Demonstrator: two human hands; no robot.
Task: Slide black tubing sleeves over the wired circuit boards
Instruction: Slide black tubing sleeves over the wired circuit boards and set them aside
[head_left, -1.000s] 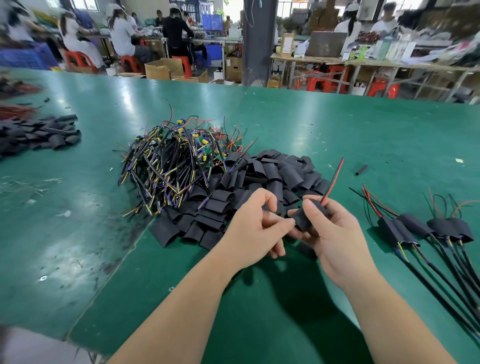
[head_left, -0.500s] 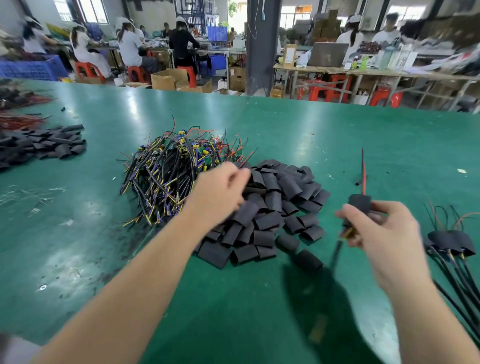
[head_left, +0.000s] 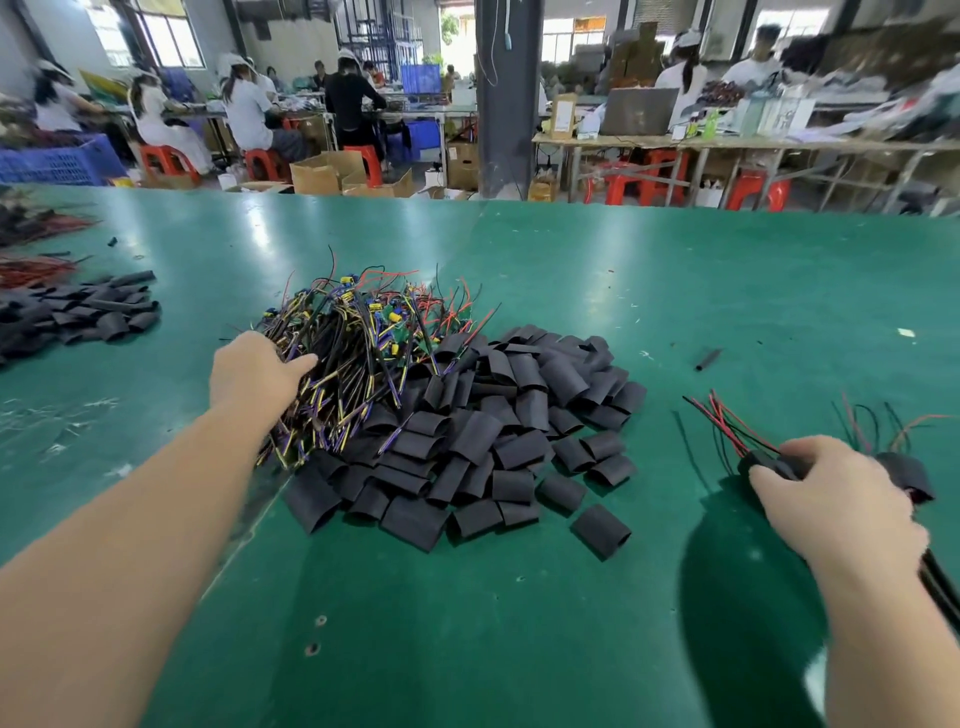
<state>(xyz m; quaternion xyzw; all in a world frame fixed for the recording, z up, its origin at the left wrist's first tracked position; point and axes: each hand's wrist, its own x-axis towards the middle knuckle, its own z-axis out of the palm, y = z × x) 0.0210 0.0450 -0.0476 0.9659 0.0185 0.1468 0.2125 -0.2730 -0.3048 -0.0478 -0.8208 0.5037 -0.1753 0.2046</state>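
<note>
Green counter (head_left: 571, 270) under both hands. I see the left hand (head_left: 257, 371) on the near edge of the wired circuit boards (head_left: 358, 353), fingertips buried among the wires. I cannot tell if it grips any. The right hand (head_left: 836, 501) is curled round a sleeved board (head_left: 769, 462), whose red and black leads fan away past the thumb. Black tubing sleeves (head_left: 493, 447) are heaped between the hands, touching the boards. Another sleeved piece (head_left: 906, 475) lies just beside the right hand's outer side.
</note>
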